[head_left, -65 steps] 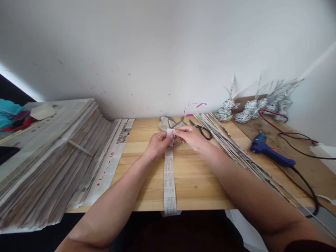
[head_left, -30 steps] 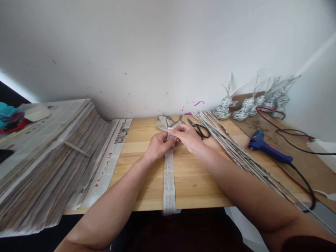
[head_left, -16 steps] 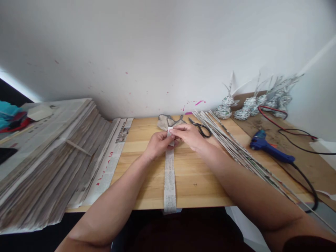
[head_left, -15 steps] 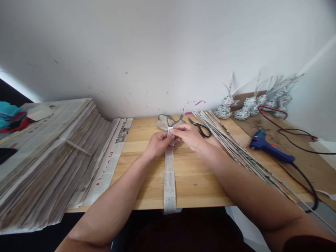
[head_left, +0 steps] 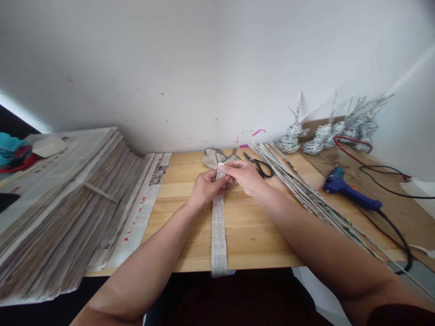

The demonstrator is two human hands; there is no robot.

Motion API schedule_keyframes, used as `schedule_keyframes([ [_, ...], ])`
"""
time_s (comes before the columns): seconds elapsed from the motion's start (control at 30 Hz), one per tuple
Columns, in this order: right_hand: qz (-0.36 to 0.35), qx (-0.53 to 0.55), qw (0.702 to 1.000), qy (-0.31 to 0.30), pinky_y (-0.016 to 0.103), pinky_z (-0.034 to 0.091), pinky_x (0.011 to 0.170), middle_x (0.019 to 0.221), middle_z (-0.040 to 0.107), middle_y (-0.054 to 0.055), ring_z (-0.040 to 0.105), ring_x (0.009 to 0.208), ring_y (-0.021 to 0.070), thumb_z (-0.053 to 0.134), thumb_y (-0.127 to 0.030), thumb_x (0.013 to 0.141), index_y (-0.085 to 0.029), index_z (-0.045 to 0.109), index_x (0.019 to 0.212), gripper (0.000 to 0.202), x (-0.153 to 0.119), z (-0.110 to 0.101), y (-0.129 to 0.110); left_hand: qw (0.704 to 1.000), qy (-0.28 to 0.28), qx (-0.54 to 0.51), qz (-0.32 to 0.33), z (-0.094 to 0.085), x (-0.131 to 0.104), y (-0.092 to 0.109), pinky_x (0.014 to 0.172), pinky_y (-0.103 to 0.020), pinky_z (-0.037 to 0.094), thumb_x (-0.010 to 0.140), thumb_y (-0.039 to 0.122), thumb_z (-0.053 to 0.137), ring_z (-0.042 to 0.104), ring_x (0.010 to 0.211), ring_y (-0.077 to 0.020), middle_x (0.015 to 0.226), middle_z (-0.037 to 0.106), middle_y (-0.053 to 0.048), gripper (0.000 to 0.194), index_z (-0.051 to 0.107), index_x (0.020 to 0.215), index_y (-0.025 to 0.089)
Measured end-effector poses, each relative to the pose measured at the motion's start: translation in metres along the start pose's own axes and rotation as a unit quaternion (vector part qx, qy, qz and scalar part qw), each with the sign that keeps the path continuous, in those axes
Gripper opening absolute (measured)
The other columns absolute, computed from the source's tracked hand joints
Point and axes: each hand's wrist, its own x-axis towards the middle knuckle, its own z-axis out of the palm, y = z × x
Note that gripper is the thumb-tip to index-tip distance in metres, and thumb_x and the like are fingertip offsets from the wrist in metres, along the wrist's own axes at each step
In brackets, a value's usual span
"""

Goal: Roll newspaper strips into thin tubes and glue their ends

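A long, narrow newspaper strip runs down the middle of the wooden table, its near end hanging slightly over the front edge. My left hand is closed on the strip near its far end, thumb on top. Right beside it, my right hand pinches the strip's far tip between thumb and fingers. Some of the fingers underneath are hidden. Just beyond my hands lies a beige cloth item with grey edging. Black-handled scissors rest to the right of it.
At left stands a tall stack of newspapers. Thin rolled paper sticks lie diagonally at right. Farther right are a blue glue gun with its cable, a brown board and several woven paper figures against the wall.
Both hands stay at the strip's far end with only slight finger shifts. The strip's far tip sits slightly higher, and its lower part has shifted a little left.
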Motion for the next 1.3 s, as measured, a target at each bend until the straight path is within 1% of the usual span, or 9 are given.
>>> schedule_keyframes([
  [0.23, 0.019, 0.031, 0.999, -0.003, 0.026, 0.042, 0.049, 0.06, 0.063, 0.0, 0.054, 0.053, 0.0114, 0.085, -0.042, 0.056, -0.016, 0.069, 0.069, 0.033, 0.001, 0.0, 0.0, 1.0, -0.023, 0.001, 0.004, -0.002, 0.0, -0.004, 0.065, -0.028, 0.054, 0.074, 0.051, 0.072, 0.064, 0.071, -0.016, 0.076, 0.069, -0.006, 0.04, 0.069, 0.084, 0.013],
  [0.33, 0.009, 0.02, 1.0, 0.003, 0.025, 0.041, 0.05, 0.06, 0.063, 0.0, 0.054, 0.054, 0.0107, 0.085, -0.041, 0.055, -0.016, 0.069, 0.068, 0.033, 0.001, -0.001, 0.0, 1.0, -0.021, 0.007, -0.003, -0.001, -0.001, 0.0, 0.065, -0.028, 0.055, 0.073, 0.052, 0.073, 0.066, 0.071, -0.0169, 0.077, 0.07, -0.007, 0.042, 0.067, 0.09, 0.013],
  [0.5, 0.022, 0.021, 0.999, 0.012, 0.023, 0.038, 0.046, 0.057, 0.061, -0.001, 0.051, 0.05, 0.0091, 0.086, -0.041, 0.054, -0.016, 0.065, 0.066, 0.035, -0.001, 0.001, -0.003, 0.999, -0.016, 0.031, 0.021, 0.001, -0.002, 0.002, 0.063, -0.029, 0.056, 0.071, 0.049, 0.075, 0.065, 0.068, -0.0165, 0.074, 0.069, -0.004, 0.046, 0.063, 0.1, 0.015],
  [0.63, 0.039, 0.02, 0.999, 0.012, 0.023, 0.035, 0.04, 0.052, 0.058, -0.002, 0.051, 0.046, 0.0105, 0.086, -0.043, 0.054, -0.017, 0.062, 0.064, 0.037, -0.003, 0.003, -0.004, 0.999, -0.021, 0.033, 0.027, 0.002, -0.002, 0.0, 0.06, -0.026, 0.054, 0.073, 0.047, 0.074, 0.062, 0.065, -0.0137, 0.074, 0.067, -0.004, 0.038, 0.064, 0.089, 0.014],
  [0.83, 0.014, -0.005, 1.0, 0.008, 0.024, 0.036, 0.041, 0.052, 0.057, -0.003, 0.049, 0.044, 0.0094, 0.084, -0.045, 0.058, -0.018, 0.06, 0.063, 0.037, -0.002, 0.001, -0.003, 0.998, -0.044, -0.043, -0.015, 0.0, -0.001, -0.003, 0.065, -0.027, 0.054, 0.07, 0.043, 0.078, 0.062, 0.068, -0.0132, 0.076, 0.067, -0.005, 0.036, 0.067, 0.081, 0.01],
  [0.9, 0.006, -0.01, 1.0, -0.006, 0.023, 0.035, 0.042, 0.055, 0.059, -0.002, 0.049, 0.045, 0.0087, 0.083, -0.046, 0.06, -0.017, 0.062, 0.066, 0.036, -0.001, -0.002, -0.003, 0.996, -0.048, -0.065, -0.029, 0.0, 0.0, -0.003, 0.067, -0.028, 0.054, 0.069, 0.042, 0.079, 0.064, 0.069, -0.0137, 0.076, 0.068, -0.006, 0.036, 0.068, 0.082, 0.01],
  [1.03, 0.008, -0.046, 0.997, -0.064, 0.023, 0.034, 0.043, 0.056, 0.06, -0.002, 0.048, 0.046, 0.0084, 0.078, -0.049, 0.066, -0.016, 0.071, 0.078, 0.036, 0.001, -0.008, -0.004, 0.995, -0.056, -0.073, -0.046, -0.002, 0.001, -0.004, 0.068, -0.027, 0.054, 0.068, 0.041, 0.08, 0.064, 0.069, -0.0136, 0.074, 0.068, -0.006, 0.036, 0.069, 0.082, 0.01],
  [1.2, -0.023, -0.035, 0.999, -0.023, 0.023, 0.035, 0.048, 0.056, 0.058, -0.003, 0.046, 0.049, 0.0068, 0.081, -0.044, 0.064, -0.014, 0.068, 0.067, 0.032, 0.004, -0.008, -0.001, 0.998, -0.038, -0.046, -0.032, 0.0, 0.002, -0.002, 0.063, -0.025, 0.052, 0.066, 0.034, 0.081, 0.064, 0.066, -0.0133, 0.072, 0.068, -0.005, 0.032, 0.069, 0.084, 0.009],
  [1.3, -0.016, -0.012, 1.0, -0.012, 0.023, 0.035, 0.047, 0.054, 0.056, -0.004, 0.046, 0.048, 0.0074, 0.083, -0.042, 0.061, -0.015, 0.066, 0.065, 0.032, 0.004, -0.006, 0.0, 0.999, -0.047, -0.016, -0.022, 0.0, 0.001, -0.002, 0.066, -0.025, 0.053, 0.068, 0.029, 0.079, 0.064, 0.068, -0.013, 0.076, 0.069, -0.005, 0.031, 0.069, 0.09, 0.01],
])
